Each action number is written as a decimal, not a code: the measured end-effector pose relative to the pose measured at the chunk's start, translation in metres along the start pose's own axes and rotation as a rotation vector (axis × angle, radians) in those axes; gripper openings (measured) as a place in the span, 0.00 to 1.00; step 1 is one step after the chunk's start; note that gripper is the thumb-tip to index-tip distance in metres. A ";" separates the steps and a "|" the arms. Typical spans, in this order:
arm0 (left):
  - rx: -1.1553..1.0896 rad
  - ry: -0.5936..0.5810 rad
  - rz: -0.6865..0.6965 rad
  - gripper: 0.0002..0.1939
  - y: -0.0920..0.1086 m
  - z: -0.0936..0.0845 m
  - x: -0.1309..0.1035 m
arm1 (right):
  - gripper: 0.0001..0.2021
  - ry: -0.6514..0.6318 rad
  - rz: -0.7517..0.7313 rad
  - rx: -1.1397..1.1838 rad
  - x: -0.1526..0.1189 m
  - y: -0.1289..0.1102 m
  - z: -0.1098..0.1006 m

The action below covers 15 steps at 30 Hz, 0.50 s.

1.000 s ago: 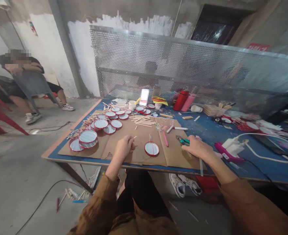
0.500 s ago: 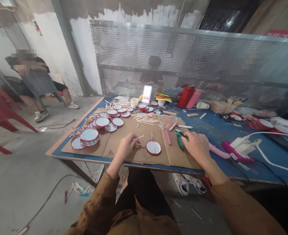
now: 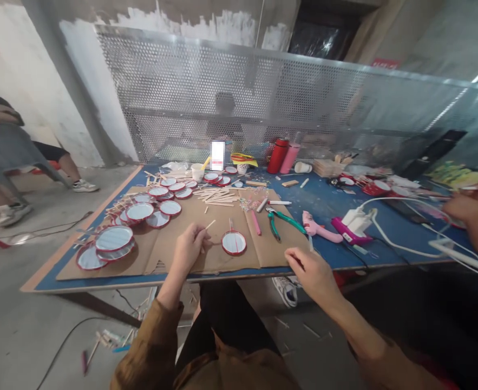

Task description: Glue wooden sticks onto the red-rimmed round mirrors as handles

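Note:
My left hand (image 3: 189, 246) is closed in a pinch on a thin wooden stick (image 3: 210, 224), which points up and right above the cardboard (image 3: 206, 264). Just right of it lies a round, red-rimmed paddle-like piece (image 3: 234, 243) with a pale face, a red line across it and a short stick at its top. My right hand (image 3: 310, 271) hovers at the table's front edge, fingers curled in, and nothing shows in them. Beyond it lie green-handled pliers (image 3: 289, 221) and a pink glue gun (image 3: 322, 232). A pink marker-like stick (image 3: 255, 222) rests left of the pliers.
Red-rimmed discs (image 3: 115, 238) are piled at the left, beside loose wooden sticks (image 3: 216, 196). A purple power strip (image 3: 350, 232) with white cables lies at the right. Bottles (image 3: 278, 156) stand near the perforated metal screen (image 3: 182, 81). Another person's hand (image 3: 472, 208) is at far right.
My right hand has let go of the pliers, which now lie on the table, and has drawn back toward the front edge. The view has turned right. The left hand still pinches the stick.

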State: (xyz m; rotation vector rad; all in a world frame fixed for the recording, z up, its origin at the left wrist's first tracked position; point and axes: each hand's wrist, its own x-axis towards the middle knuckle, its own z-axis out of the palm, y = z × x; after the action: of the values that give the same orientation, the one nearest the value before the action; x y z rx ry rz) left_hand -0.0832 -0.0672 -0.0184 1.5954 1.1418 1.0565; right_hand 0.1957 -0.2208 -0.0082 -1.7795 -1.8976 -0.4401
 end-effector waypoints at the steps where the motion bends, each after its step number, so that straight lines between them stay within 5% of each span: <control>1: -0.022 -0.019 0.010 0.11 0.000 0.000 0.000 | 0.11 0.015 0.029 -0.043 -0.003 0.009 -0.002; 5: 0.017 -0.081 0.004 0.10 0.004 0.000 0.001 | 0.11 0.041 0.174 -0.223 -0.002 0.059 -0.010; 8: 0.120 -0.098 -0.014 0.09 0.008 0.002 0.002 | 0.09 -0.072 0.261 -0.457 0.012 0.086 -0.012; 12: 0.159 -0.105 -0.004 0.09 0.007 0.002 0.003 | 0.11 -0.353 0.289 -0.641 0.032 0.095 -0.010; 15: 0.122 -0.119 -0.011 0.09 0.005 0.002 0.003 | 0.12 -0.431 0.317 -0.672 0.041 0.097 -0.007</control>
State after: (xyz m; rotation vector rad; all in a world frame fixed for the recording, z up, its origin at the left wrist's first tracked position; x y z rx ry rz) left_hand -0.0799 -0.0657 -0.0135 1.7213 1.1515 0.8868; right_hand 0.2921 -0.1817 0.0107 -2.7546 -1.7967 -0.6712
